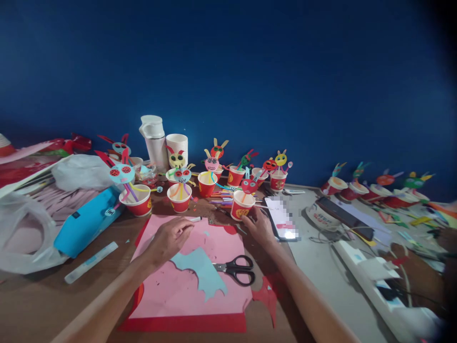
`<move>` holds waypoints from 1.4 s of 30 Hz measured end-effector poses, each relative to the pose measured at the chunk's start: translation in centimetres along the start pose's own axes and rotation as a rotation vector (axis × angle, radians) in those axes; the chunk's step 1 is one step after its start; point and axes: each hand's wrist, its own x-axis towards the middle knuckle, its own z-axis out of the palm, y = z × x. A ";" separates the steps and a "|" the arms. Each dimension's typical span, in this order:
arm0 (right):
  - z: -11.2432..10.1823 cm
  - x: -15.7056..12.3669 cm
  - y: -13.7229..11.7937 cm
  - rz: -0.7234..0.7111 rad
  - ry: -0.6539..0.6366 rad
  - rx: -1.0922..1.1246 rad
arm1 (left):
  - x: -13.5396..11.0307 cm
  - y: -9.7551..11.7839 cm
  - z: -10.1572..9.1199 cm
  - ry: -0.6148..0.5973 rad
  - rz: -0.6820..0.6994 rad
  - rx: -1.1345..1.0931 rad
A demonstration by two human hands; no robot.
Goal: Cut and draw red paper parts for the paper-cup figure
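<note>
My left hand [170,237] rests on a pink paper sheet [185,286], fingers curled around a white pen or marker [195,219] whose tip pokes out to the right. My right hand [257,225] lies beside a red paper cup [242,205] holding a red paper creature, with its fingers touching the cup's base. A light blue paper cut-out [202,271] and black-handled scissors [235,269] lie on the pink sheet between my forearms. A lit phone [283,220] sits just right of my right hand.
Several red cups with paper creatures [180,193] crowd the table's far side, with a white flask [155,140] and stacked white cups [177,143] behind. A blue pouch [85,221], a glue stick [91,262] and plastic bags [21,233] lie left. Another person's hand [400,250] and a power strip [360,259] are right.
</note>
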 end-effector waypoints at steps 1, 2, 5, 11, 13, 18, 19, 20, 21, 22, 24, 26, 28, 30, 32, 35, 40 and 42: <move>0.0 0.0 0.0 -0.004 0.002 -0.006 | 0.0 0.0 0.0 0.010 0.004 0.001; 0.0 -0.1 0.1 -0.009 0.005 -0.011 | 0.0 0.0 -0.1 0.025 0.009 0.004; 0.0 -0.3 0.2 -0.021 0.011 -0.026 | 0.1 -0.2 -0.2 0.056 0.005 0.019; 0.0 -0.4 0.4 -0.031 0.019 -0.061 | 0.2 -0.4 -0.2 0.062 -0.009 0.044; -0.1 -0.6 0.4 -0.034 0.022 -0.076 | 0.2 -0.5 -0.2 0.059 -0.006 0.046; -1.2 -1.8 0.2 -0.064 0.045 -0.125 | 0.1 -1.1 -0.2 0.060 0.009 0.073; -1.4 -2.1 0.0 -0.085 0.043 -0.134 | 0.1 -1.3 -0.2 0.066 0.014 0.088; -1.6 -2.4 -0.3 -0.111 0.035 -0.141 | 0.0 -1.5 -0.2 0.066 0.017 0.106; -1.8 -2.8 -0.6 -0.142 0.019 -0.146 | 0.0 -1.7 -0.2 0.067 0.014 0.130; -1.9 -3.1 -1.0 -0.177 -0.004 -0.147 | 0.0 -1.8 -0.2 0.065 0.003 0.159; -1.9 -3.6 -2.2 -0.248 -0.065 -0.143 | 0.0 -2.0 -0.2 0.032 -0.020 0.226; -1.6 -4.1 -3.5 -0.310 -0.129 -0.133 | -0.1 -2.2 -0.1 -0.020 -0.030 0.284; -1.1 -4.7 -4.8 -0.374 -0.193 -0.128 | -0.2 -2.3 0.1 -0.079 -0.023 0.333; -0.7 -5.4 -5.9 -0.443 -0.271 -0.134 | -0.3 -2.4 0.4 -0.134 -0.011 0.395; -0.3 -6.1 -6.7 -0.478 -0.359 -0.137 | -0.4 -2.6 0.7 -0.179 0.007 0.464; -0.1 -6.9 -7.4 -0.485 -0.467 -0.137 | -0.4 -2.9 1.0 -0.191 0.027 0.519; 0.5 -7.4 -7.8 -0.525 -0.504 -0.223 | -0.6 -3.6 1.0 -0.198 0.068 0.498; 0.7 -7.4 -7.8 -0.548 -0.503 -0.263 | -0.7 -3.7 0.9 -0.189 0.086 0.467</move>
